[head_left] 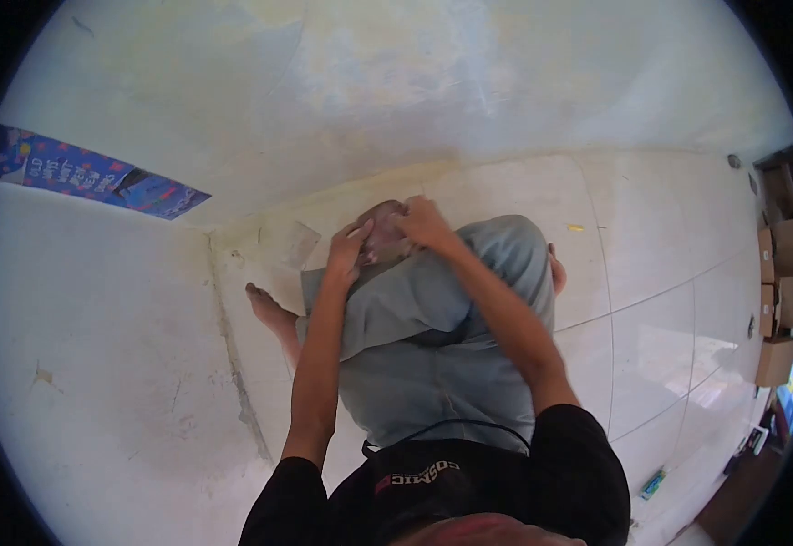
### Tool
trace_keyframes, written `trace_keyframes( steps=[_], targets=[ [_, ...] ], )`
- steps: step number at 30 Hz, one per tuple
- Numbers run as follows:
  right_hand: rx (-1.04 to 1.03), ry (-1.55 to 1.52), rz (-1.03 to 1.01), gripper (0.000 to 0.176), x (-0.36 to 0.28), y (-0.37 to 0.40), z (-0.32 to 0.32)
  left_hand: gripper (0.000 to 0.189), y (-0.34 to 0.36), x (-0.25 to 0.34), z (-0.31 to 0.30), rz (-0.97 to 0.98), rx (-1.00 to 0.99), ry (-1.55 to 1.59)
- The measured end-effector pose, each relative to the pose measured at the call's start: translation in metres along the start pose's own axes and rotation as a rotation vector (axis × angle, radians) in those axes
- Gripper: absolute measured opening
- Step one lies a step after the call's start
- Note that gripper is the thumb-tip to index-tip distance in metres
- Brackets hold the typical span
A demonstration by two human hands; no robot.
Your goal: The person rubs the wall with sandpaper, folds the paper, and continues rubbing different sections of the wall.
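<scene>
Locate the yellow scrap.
In the head view, the yellow scrap lies on the floor, just right of the knee, toward the wall.

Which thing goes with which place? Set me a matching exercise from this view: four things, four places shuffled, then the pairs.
1. Brownish thing
2. Blue printed strip
3. Cardboard boxes
4. Yellow scrap

A. On the wall, left side of the view
B. On the floor tiles
C. Between the left hand and right hand
D. Piled at the far right

Pairs: 1-C, 2-A, 3-D, 4-B
</scene>
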State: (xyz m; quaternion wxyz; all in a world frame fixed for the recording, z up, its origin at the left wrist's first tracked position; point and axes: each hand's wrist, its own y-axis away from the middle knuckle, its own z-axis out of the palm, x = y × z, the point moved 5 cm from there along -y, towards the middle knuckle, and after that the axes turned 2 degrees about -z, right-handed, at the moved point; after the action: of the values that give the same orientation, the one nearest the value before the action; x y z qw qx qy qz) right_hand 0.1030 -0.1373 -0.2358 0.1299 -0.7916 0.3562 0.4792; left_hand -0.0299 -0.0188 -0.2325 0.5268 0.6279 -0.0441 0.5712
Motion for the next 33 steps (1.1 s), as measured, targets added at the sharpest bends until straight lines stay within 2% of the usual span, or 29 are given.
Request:
trace_keyframes(
  steps=[1,2,4,5,7,8,10,11,13,17,19,20,22,25,33],
  targets=[
    [-0.094,-0.111,0.177,0.031,-0.011,0.003,-0.017,0.033,-0.002,-0.007,0.004,-0.116,0.018,0.156],
    [-0.191,-0.217,0.358,0.032,-0.026,0.008,-0.037,0.033,-0.008,-0.01,0.007,-0.12,0.035,0.165],
    [-0.238,-0.188,0.5,0.03,-0.015,0.005,-0.048,0.033,-0.024,-0.01,0.024,-0.023,-0.046,0.186],
    [-0.246,-0.182,0.502,0.03,-0.004,-0.001,-0.052,0.033,-0.031,-0.015,0.034,-0.026,-0.041,0.194],
    [-0.315,-0.342,0.694,0.026,0.026,-0.009,-0.048,0.031,-0.042,-0.025,0.046,-0.023,0.087,0.2],
    [-0.314,-0.339,0.696,0.026,0.034,-0.012,-0.049,0.031,-0.046,-0.027,0.054,-0.025,0.086,0.203],
    [-0.278,-0.28,0.75,0.02,0.047,-0.014,-0.05,0.03,-0.045,-0.023,0.06,0.094,0.185,-0.032],
    [-0.285,-0.274,0.761,0.02,0.053,-0.015,-0.046,0.03,-0.046,-0.022,0.06,0.082,0.189,-0.025],
    [-0.147,-0.472,0.785,0.017,0.063,-0.024,-0.039,0.034,-0.052,-0.016,0.056,0.112,0.212,-0.112],
    [-0.043,-0.64,0.849,0.015,0.073,-0.038,-0.026,0.041,-0.055,-0.01,0.056,0.154,0.262,0.03],
    [0.061,-0.759,0.81,0.014,0.075,-0.042,-0.025,0.035,-0.058,-0.012,0.055,0.122,0.245,0.03],
    [0.058,-0.753,0.817,0.014,0.077,-0.043,-0.026,0.035,-0.059,-0.011,0.053,0.115,0.248,0.035],
    [0.065,-0.884,0.762,0.013,0.072,-0.048,-0.031,0.038,-0.06,-0.009,0.052,0.079,0.125,0.188],
    [0.067,-1.004,0.794,0.012,0.064,-0.041,-0.03,0.036,-0.054,-0.004,0.051,0.018,0.093,0.237],
    [0.192,-1.008,0.85,0.012,0.061,-0.022,-0.036,0.034,-0.048,-0.005,0.056,0.003,-0.037,0.086]
  ],
)
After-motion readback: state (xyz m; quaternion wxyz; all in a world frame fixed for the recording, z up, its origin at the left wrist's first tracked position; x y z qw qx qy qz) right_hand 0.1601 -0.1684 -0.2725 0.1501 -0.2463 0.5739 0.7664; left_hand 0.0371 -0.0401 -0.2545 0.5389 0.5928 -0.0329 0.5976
